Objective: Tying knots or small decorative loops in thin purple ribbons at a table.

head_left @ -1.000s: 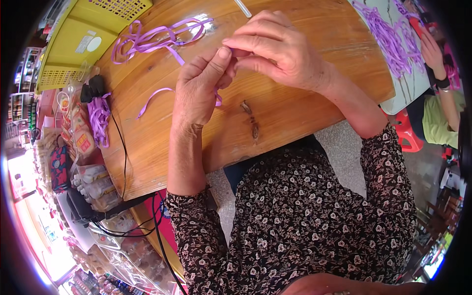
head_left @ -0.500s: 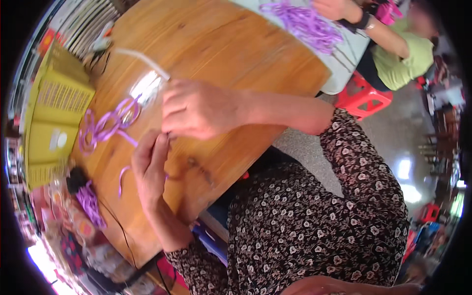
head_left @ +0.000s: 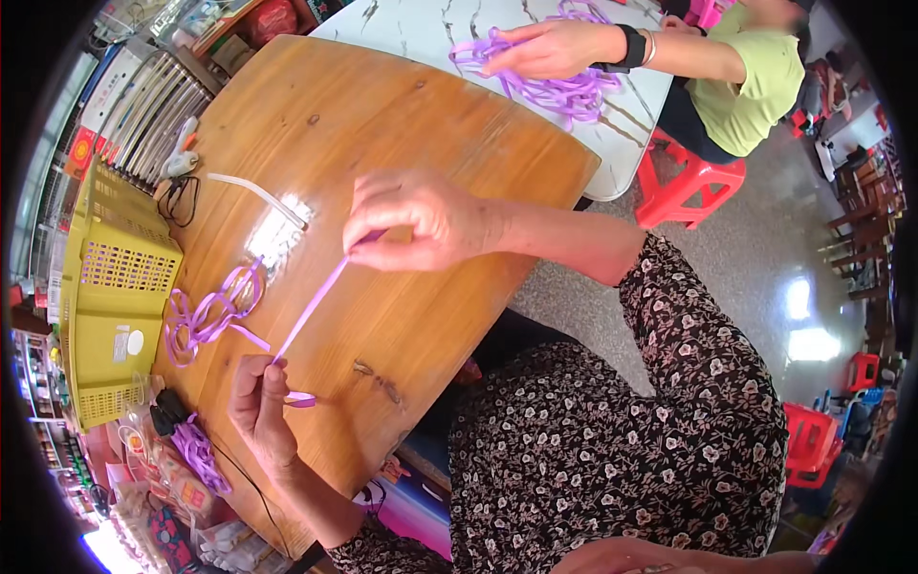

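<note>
A narrow purple ribbon (head_left: 316,304) runs taut and slanting between my two hands above the wooden table. My left hand (head_left: 262,402) pinches it between thumb and fingertips at the lower end, where a short loop sticks out to the right. My right hand (head_left: 402,225) grips the upper end, with the fingers curled round it. From near my left hand, more of the ribbon trails to a loose coil (head_left: 212,316) lying on the table to the left.
A translucent glue stick (head_left: 263,199) and a glue gun (head_left: 180,151) lie on the wooden table (head_left: 402,124). Yellow baskets (head_left: 120,277) line its left edge. Another purple bundle (head_left: 199,454) sits at lower left. At a white table, a co-worker's hand (head_left: 555,50) handles a purple ribbon pile (head_left: 564,96).
My hands were close together and have drawn apart, stretching the ribbon between them. My left hand is lower. The co-worker's hand has moved left onto the ribbon pile.
</note>
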`<move>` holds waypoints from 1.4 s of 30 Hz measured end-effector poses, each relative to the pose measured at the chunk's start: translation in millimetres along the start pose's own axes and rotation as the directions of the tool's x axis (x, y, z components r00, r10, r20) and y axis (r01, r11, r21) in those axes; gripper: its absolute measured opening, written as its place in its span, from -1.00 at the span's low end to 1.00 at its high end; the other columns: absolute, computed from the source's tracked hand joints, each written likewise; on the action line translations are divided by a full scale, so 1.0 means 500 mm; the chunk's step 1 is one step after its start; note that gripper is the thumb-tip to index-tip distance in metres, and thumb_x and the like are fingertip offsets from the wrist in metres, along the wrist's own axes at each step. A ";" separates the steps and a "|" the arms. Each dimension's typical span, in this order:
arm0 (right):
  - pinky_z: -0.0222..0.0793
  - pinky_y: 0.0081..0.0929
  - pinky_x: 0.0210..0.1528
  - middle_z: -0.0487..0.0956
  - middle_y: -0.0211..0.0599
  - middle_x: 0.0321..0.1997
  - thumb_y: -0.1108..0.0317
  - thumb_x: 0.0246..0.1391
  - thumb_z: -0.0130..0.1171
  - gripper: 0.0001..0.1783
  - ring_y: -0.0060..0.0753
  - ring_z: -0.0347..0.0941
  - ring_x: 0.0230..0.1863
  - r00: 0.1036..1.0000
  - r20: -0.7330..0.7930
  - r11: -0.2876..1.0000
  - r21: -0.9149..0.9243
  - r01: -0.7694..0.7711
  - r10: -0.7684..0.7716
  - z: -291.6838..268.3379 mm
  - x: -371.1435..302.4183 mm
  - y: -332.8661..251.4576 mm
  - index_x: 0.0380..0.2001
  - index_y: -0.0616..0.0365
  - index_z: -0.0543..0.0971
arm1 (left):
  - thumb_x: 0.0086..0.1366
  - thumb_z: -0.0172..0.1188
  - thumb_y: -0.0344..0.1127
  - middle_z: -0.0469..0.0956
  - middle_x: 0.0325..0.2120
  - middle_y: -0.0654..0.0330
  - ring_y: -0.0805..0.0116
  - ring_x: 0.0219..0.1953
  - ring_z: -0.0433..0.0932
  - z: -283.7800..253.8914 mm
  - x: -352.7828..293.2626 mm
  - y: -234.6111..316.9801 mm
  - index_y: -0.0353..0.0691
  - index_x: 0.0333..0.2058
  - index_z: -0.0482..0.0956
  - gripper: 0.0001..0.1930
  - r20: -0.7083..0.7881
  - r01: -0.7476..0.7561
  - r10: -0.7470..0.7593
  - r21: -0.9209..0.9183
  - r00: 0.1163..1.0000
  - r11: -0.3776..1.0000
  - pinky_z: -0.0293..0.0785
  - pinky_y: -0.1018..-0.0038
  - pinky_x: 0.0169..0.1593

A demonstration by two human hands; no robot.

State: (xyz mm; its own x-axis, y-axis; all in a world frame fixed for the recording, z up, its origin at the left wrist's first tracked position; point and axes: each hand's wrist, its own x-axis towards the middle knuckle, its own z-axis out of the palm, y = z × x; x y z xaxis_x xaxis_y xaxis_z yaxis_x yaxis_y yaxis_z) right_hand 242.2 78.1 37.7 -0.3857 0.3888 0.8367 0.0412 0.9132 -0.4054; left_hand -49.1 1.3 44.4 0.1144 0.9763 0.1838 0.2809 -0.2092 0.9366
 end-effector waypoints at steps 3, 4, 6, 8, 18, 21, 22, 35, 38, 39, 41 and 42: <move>0.33 -0.62 -0.37 0.54 -0.36 -0.47 0.50 -0.04 0.21 -0.92 -0.58 0.46 -0.40 0.961 -0.048 0.960 0.088 -0.266 0.271 -0.039 -0.022 0.000 -0.40 0.23 0.57 | 0.25 0.05 -0.44 0.33 -0.56 0.39 0.64 -0.53 0.21 -0.026 -0.015 -0.001 -0.30 -0.40 0.51 -0.90 -0.100 0.054 -0.047 0.066 0.994 0.996 0.09 0.72 -0.42; 0.33 -0.62 -0.37 0.54 -0.36 -0.47 0.50 -0.04 0.21 -0.92 -0.58 0.46 -0.40 0.960 -0.050 0.959 0.091 -0.269 0.274 -0.053 -0.029 0.005 -0.40 0.23 0.57 | 0.25 0.05 -0.44 0.33 -0.56 0.39 0.64 -0.53 0.21 -0.045 -0.022 -0.008 -0.30 -0.40 0.51 -0.90 -0.098 0.058 -0.051 0.069 0.994 0.996 0.09 0.72 -0.42; 0.35 -0.63 -0.35 0.55 -0.36 -0.43 0.51 -0.02 0.19 -0.92 -0.60 0.47 -0.36 0.885 -0.120 0.892 0.120 -0.437 0.450 -0.088 -0.037 0.001 -0.40 0.25 0.57 | 0.23 0.09 -0.43 0.34 -0.49 0.33 0.59 -0.49 0.24 -0.096 -0.036 -0.013 -0.33 -0.38 0.50 -0.91 -0.105 0.086 -0.073 0.116 0.992 0.990 0.14 0.68 -0.39; 0.35 -0.64 -0.32 0.56 -0.37 -0.43 0.49 -0.01 0.19 -0.93 -0.61 0.47 -0.35 0.842 -0.130 0.844 0.206 -0.494 0.524 -0.096 -0.054 -0.004 -0.41 0.25 0.56 | 0.24 0.08 -0.42 0.33 -0.49 0.33 0.59 -0.48 0.23 -0.117 -0.052 -0.021 -0.33 -0.38 0.50 -0.91 -0.100 0.072 -0.057 0.154 0.993 0.986 0.13 0.68 -0.40; 0.28 -0.62 -0.38 0.52 -0.35 -0.52 0.56 -0.08 0.20 -0.95 -0.54 0.42 -0.45 0.863 -0.157 0.867 -0.062 -0.494 0.480 -0.098 -0.151 -0.048 -0.47 0.25 0.55 | 0.22 0.05 -0.50 0.35 -0.48 0.31 0.54 -0.44 0.27 -0.194 -0.129 -0.073 -0.33 -0.35 0.50 -0.94 -0.132 0.109 -0.058 0.415 0.990 0.904 0.21 0.64 -0.33; 0.31 -0.64 -0.34 0.54 -0.41 -0.46 0.54 -0.02 0.15 -0.94 -0.59 0.43 -0.42 0.765 -0.247 0.799 0.082 -0.595 0.595 -0.122 -0.171 -0.037 -0.42 0.28 0.55 | 0.23 0.04 -0.50 0.37 -0.48 0.33 0.55 -0.43 0.29 -0.233 -0.145 -0.087 -0.33 -0.33 0.50 -0.93 -0.206 0.087 -0.001 0.411 0.979 0.908 0.22 0.65 -0.30; 0.32 -0.64 -0.32 0.55 -0.42 -0.43 0.54 0.00 0.13 -0.93 -0.60 0.43 -0.40 0.664 -0.307 0.729 0.207 -0.653 0.682 -0.131 -0.177 -0.034 -0.40 0.28 0.55 | 0.23 0.04 -0.50 0.37 -0.48 0.33 0.55 -0.43 0.29 -0.251 -0.155 -0.093 -0.33 -0.33 0.50 -0.93 -0.212 0.092 -0.003 0.412 0.977 0.906 0.22 0.65 -0.30; 0.36 -0.44 -0.17 0.55 -0.34 -0.38 0.39 0.10 0.11 -0.87 -0.48 0.44 -0.34 0.493 -0.377 0.557 0.778 -0.291 0.784 -0.232 -0.229 0.032 -0.34 0.21 0.55 | 0.31 0.01 -0.30 0.50 -0.44 0.24 0.48 -0.37 0.41 -0.316 -0.195 -0.145 -0.27 -0.32 0.53 -0.82 -0.471 0.084 -0.162 -0.181 0.867 0.980 0.33 0.51 -0.21; 0.32 -0.33 -0.07 0.55 -0.33 -0.36 0.36 0.11 0.09 -0.87 -0.45 0.43 -0.26 0.514 -0.338 0.432 0.899 -0.072 0.788 -0.229 -0.212 0.042 -0.34 0.19 0.53 | 0.29 0.03 -0.38 0.51 -0.35 0.10 0.30 -0.23 0.45 -0.278 -0.154 -0.146 -0.37 -0.25 0.49 -0.83 -0.315 -0.125 -0.232 -0.797 0.920 0.590 0.35 0.37 0.02; 0.32 -0.33 -0.07 0.55 -0.33 -0.36 0.36 0.11 0.09 -0.87 -0.45 0.43 -0.26 0.519 -0.326 0.418 0.906 -0.066 0.790 -0.226 -0.203 0.045 -0.34 0.19 0.53 | 0.27 0.05 -0.39 0.52 -0.28 0.02 0.20 -0.15 0.45 -0.295 -0.151 -0.169 -0.42 -0.22 0.47 -0.80 -0.289 -0.167 -0.213 -0.875 0.933 0.454 0.28 0.27 0.13; 0.27 -0.30 -0.01 0.54 -0.29 -0.30 0.35 0.13 0.06 -0.83 -0.47 0.40 -0.17 0.553 -0.329 0.334 0.938 0.094 0.765 -0.215 -0.184 0.052 -0.29 0.22 0.51 | 0.24 0.06 -0.44 0.49 -0.20 -0.07 0.13 -0.09 0.44 -0.252 -0.126 -0.148 -0.49 -0.18 0.42 -0.77 -0.376 -0.279 -0.217 -0.884 0.901 0.376 0.25 0.21 0.17; 0.27 -0.30 -0.01 0.54 -0.29 -0.30 0.35 0.13 0.06 -0.83 -0.47 0.40 -0.17 0.554 -0.320 0.326 0.941 0.093 0.769 -0.211 -0.178 0.050 -0.29 0.22 0.51 | 0.23 0.06 -0.47 0.49 -0.18 -0.09 0.11 -0.07 0.43 -0.228 -0.106 -0.142 -0.50 -0.17 0.41 -0.77 -0.400 -0.313 -0.210 -0.882 0.892 0.351 0.24 0.21 0.19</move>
State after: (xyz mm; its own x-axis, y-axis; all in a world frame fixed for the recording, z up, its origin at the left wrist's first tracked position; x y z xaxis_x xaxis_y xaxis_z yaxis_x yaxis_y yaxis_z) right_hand 374.9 79.3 -8.0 0.1135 0.9562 0.2698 -0.8897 0.2187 -0.4008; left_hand -183.9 -29.5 2.3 -0.3384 0.9370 0.0866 -0.7779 -0.3303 0.5346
